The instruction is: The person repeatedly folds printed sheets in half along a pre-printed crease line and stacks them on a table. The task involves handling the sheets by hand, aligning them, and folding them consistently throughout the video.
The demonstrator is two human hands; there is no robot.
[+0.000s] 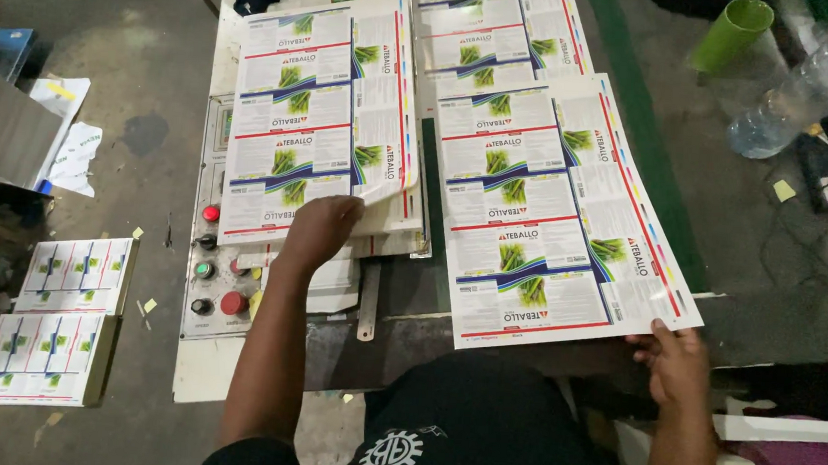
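Green cup (732, 33), clear plastic bottle (801, 92), control buttons (209, 213).
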